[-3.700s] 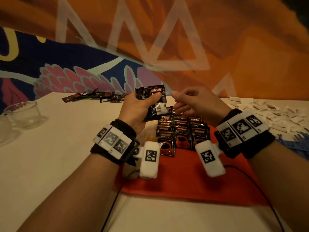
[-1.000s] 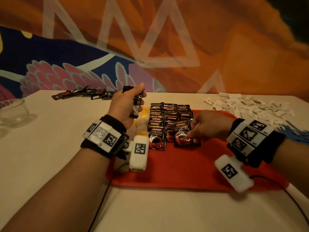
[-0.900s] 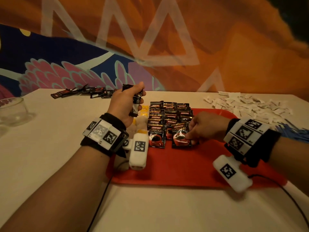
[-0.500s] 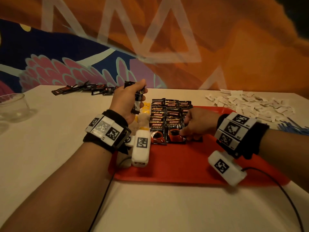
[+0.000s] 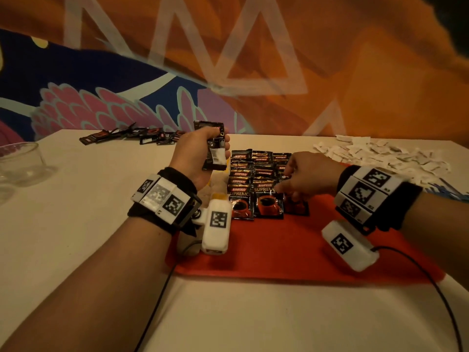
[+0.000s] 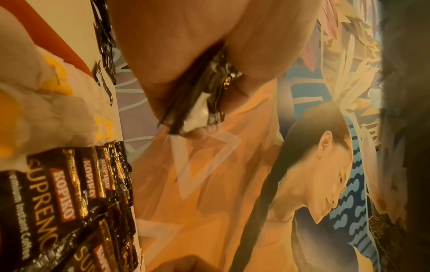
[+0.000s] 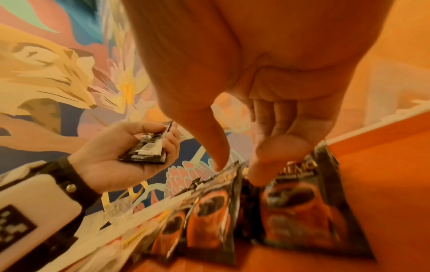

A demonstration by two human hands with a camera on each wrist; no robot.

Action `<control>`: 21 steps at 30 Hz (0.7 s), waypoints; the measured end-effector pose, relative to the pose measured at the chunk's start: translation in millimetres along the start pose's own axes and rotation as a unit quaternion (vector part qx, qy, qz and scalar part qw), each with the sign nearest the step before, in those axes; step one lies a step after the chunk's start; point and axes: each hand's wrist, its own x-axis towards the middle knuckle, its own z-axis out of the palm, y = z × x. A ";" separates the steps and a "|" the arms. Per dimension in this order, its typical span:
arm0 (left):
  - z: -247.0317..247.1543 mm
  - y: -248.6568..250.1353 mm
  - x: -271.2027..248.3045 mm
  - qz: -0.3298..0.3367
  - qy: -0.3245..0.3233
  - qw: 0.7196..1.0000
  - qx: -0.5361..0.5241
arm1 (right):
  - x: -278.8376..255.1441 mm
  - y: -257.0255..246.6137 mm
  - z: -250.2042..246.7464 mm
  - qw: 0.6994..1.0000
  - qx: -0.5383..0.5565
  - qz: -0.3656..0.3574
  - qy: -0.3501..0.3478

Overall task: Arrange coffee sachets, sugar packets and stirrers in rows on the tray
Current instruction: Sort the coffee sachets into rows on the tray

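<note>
Three columns of black coffee sachets overlap on the far part of the red tray. My right hand is low over the right column. Its bent fingers hold the upper part of the front sachet, which lies on the tray. In the right wrist view the thumb of my right hand points down at the neighbouring sachet's top, beside that front sachet. My left hand hovers left of the rows and grips a small stack of sachets, also seen in the left wrist view.
White sugar packets lie heaped at the back right, with blue stirrers just in front of them. Loose sachets lie at the back left. A glass bowl stands at the far left. Crumpled white and yellow paper lies by the tray's left side.
My right hand took a sachet from the left hand's stack, brought it down to the tray and laid it at the front of the right column. The left hand stayed raised.
</note>
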 end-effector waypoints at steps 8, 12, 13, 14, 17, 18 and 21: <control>8.1 -5.4 -10.7 0.018 -0.042 0.998 0.050 | 7.4 -24.2 -8.0 0.979 0.070 -0.172 0.090; 12.6 -6.9 -16.6 0.034 -0.061 0.996 0.048 | 13.4 -35.5 3.3 0.961 0.147 -0.222 0.077; 13.3 -7.7 -17.0 0.043 -0.058 0.996 0.048 | 15.3 -37.1 6.2 0.955 0.164 -0.230 0.090; 13.8 -8.3 -16.6 0.058 -0.046 0.996 0.056 | 17.0 -38.7 8.6 0.948 0.180 -0.236 0.111; 14.1 -8.5 -12.3 0.120 0.038 0.985 0.116 | 20.3 -41.8 10.0 0.931 0.173 -0.249 0.203; 14.1 -8.5 -11.2 0.136 0.065 0.979 0.135 | 20.1 -42.9 9.7 0.925 0.157 -0.260 0.231; 18.9 -7.8 -15.5 0.150 0.046 0.979 0.131 | 17.6 -48.6 12.0 0.907 0.110 -0.308 0.266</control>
